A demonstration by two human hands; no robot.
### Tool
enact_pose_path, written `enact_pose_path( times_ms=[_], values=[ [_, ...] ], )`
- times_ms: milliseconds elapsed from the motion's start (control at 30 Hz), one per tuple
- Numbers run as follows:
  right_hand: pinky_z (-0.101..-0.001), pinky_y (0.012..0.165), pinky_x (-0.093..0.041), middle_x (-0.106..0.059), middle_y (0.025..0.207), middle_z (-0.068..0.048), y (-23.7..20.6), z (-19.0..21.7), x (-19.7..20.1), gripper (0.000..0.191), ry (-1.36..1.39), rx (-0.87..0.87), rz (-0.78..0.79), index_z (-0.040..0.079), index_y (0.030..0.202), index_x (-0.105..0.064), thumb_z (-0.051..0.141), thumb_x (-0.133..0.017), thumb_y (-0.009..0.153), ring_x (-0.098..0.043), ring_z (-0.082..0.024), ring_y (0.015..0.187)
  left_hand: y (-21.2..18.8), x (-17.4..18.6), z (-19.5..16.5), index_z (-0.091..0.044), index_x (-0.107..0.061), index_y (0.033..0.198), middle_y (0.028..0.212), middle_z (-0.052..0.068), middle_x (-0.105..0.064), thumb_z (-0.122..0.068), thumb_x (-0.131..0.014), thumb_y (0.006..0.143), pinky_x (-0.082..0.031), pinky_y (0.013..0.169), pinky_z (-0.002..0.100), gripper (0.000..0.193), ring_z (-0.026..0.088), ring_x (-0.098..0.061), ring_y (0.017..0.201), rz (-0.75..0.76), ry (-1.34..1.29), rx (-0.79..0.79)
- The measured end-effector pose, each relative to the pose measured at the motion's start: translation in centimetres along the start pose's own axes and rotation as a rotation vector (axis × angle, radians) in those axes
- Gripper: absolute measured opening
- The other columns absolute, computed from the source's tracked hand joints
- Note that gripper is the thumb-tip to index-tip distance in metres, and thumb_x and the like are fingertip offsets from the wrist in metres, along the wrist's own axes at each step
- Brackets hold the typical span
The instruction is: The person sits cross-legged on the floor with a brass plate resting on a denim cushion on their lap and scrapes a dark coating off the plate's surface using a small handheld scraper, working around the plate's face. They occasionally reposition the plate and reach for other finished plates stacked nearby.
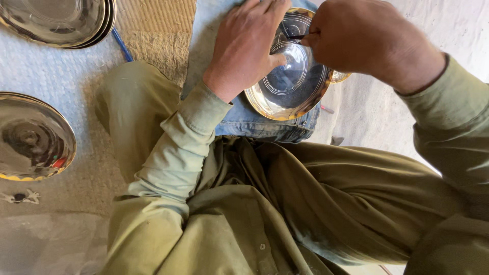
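While we look straight down over our lap, our left hand [247, 46] lies spread and flat on the round, shiny brass-coloured metal bowl [290, 84], the thumb pressed down inside its hollow and the fingers reaching over the far rim. It grips nothing; it only steadies the dish. That bowl rests on a folded piece of blue denim cloth [265, 127] laid across our knee, and it holds nothing we can see beyond engraved concentric rings on its inner face.

Our right hand [369, 38] is curled closed around a thin dark tool [298, 36], whose tip meets the bowl's inner wall near the upper rim. What kind of tool it is, we cannot tell.

On the grey floor covering [61, 71] to the left sits a wide polished metal plate with a gold scalloped edge [33, 137], bare inside, and at the upper left corner a stack of similar shiny metal plates [61, 20].
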State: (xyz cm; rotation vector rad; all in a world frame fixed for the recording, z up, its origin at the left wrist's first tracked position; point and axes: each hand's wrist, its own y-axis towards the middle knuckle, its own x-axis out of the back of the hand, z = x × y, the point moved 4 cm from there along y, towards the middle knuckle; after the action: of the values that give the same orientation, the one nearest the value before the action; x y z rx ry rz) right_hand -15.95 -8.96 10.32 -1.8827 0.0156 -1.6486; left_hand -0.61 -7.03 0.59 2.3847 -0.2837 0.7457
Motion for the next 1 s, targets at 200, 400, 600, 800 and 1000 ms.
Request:
enact_pose_path(
  times_ms=[200, 400, 600, 800, 1000],
  values=[
    [-0.0413, 0.053, -0.052, -0.066, 0.064, -0.014, -2.5, 3.1, 1.3, 0.028, -0.229, -0.009, -0.122, 0.007, 0.085, -0.078, 0.028, -0.071, 0.102, -0.064, -0.029, 0.053, 0.3, -0.4, -0.2, -0.006, -0.055, 0.125, 0.105, 0.010, -0.065, -0.031, -0.096, 0.080, -0.048, 0.088, 0.046, 0.065, 0.030, -0.062, 0.103, 0.067, 0.060, 0.118],
    [-0.0363, 0.041, -0.045, -0.067, 0.072, -0.011, -4.8, 4.0, 1.3, 0.026, -0.156, -0.011, -0.235, 0.003, 0.118, -0.073, 0.018, -0.072, 0.096, -0.060, -0.023, 0.045, 0.5, -0.1, -1.7, -0.006, -0.054, 0.116, 0.098, 0.008, -0.062, -0.036, -0.094, 0.077, -0.045, 0.083, 0.047, 0.064, 0.028, -0.059, 0.095, -0.021, 0.130, 0.194],
    [-0.0384, 0.044, -0.049, -0.067, 0.076, -0.012, -5.1, 4.1, -0.2, 0.035, -0.140, -0.040, -0.229, 0.003, 0.127, -0.065, 0.021, -0.071, 0.097, -0.064, -0.026, 0.052, 0.6, 0.2, -2.1, -0.005, -0.053, 0.118, 0.101, 0.009, -0.061, -0.032, -0.090, 0.079, -0.045, 0.086, 0.046, 0.060, 0.029, -0.056, 0.098, -0.031, 0.164, 0.212],
    [-0.0420, 0.045, -0.052, -0.068, 0.078, -0.014, -5.3, 4.3, -0.5, 0.042, -0.142, -0.068, -0.221, 0.000, 0.133, -0.061, 0.022, -0.068, 0.098, -0.066, -0.030, 0.053, 0.8, 0.4, -2.3, 0.000, -0.053, 0.127, 0.102, 0.011, -0.062, -0.030, -0.088, 0.078, -0.045, 0.086, 0.045, 0.067, 0.029, -0.056, 0.097, -0.026, 0.160, 0.196],
    [-0.0442, 0.047, -0.052, -0.068, 0.079, -0.016, -5.4, 4.0, -0.4, 0.043, -0.080, -0.043, -0.258, 0.001, 0.133, -0.062, 0.022, -0.069, 0.096, -0.066, -0.033, 0.055, 0.8, 0.2, -2.0, 0.000, -0.054, 0.128, 0.104, 0.011, -0.063, -0.029, -0.088, 0.078, -0.046, 0.086, 0.045, 0.067, 0.029, -0.057, 0.099, -0.018, 0.160, 0.197]
  ],
)
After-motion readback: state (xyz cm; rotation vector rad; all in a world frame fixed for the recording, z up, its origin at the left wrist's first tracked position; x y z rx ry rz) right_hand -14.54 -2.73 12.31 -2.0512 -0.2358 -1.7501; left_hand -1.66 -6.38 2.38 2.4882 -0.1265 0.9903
